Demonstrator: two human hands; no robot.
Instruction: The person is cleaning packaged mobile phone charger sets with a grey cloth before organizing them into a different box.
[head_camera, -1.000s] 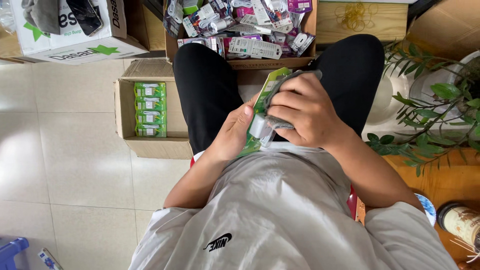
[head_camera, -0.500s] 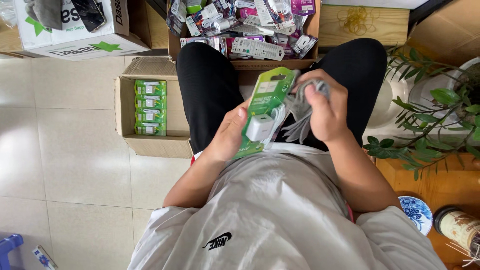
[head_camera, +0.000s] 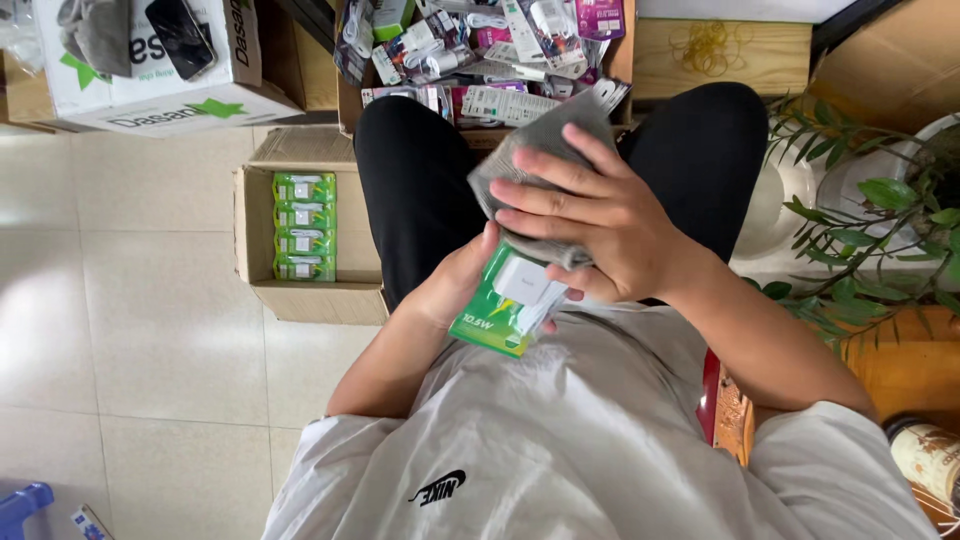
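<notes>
Grey cloth (head_camera: 540, 150) pressed flat under right hand (head_camera: 600, 225), fingers (head_camera: 545, 185) spread and laid over it, thumb tucked below. Green-and-white charger pack (head_camera: 510, 300) gripped from underneath by left hand (head_camera: 455, 290), fingers curled round its edge, mostly hidden. Pack sits over lap, touching cloth, just below it. Left of pack: open cardboard box (head_camera: 262, 220) on floor with stacked green packs (head_camera: 304, 226). Above pack: crate of mixed packaged accessories (head_camera: 470, 50). Right of pack: potted plant (head_camera: 870, 200).
</notes>
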